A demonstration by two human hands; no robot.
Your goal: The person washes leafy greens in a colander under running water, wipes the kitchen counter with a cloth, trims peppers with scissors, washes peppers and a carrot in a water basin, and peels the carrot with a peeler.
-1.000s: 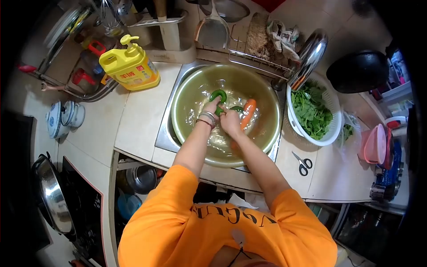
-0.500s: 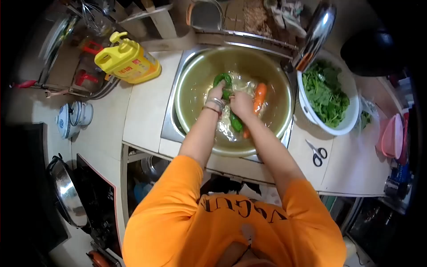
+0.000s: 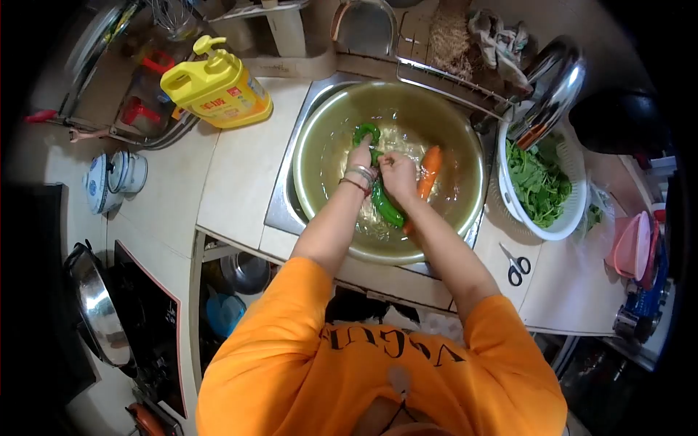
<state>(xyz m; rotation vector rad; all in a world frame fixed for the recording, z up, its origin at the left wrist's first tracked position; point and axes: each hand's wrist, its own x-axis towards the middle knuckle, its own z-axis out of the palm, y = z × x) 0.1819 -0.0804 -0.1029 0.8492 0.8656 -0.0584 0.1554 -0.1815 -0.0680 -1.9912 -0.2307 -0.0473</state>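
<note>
A large metal basin (image 3: 320, 218) of water sits in the sink. In it, my left hand (image 3: 360, 158) is closed round a curled green pepper (image 3: 366, 132), whose bend shows past the fingertips. Close beside it, my right hand (image 3: 398, 176) has its fingers pinched at a green part of the pepper between the two hands. Below the hands lies a second long green pepper (image 3: 387, 207), partly in the water. An orange carrot (image 3: 430, 168) rests to the right of my right hand, and another orange tip shows under my right wrist.
Right of the basin stands a white colander (image 3: 566, 227) of leafy greens (image 3: 538, 185), with scissors (image 3: 516, 266) in front. The faucet (image 3: 556, 80) arches at the back right. A yellow pump bottle (image 3: 218, 87) stands left of the sink. A wire rack (image 3: 454, 89) runs behind the basin.
My right hand has turned slightly, its fingertips now pinching by the left hand. The lower pepper shows more fully. The whole view has shifted a little.
</note>
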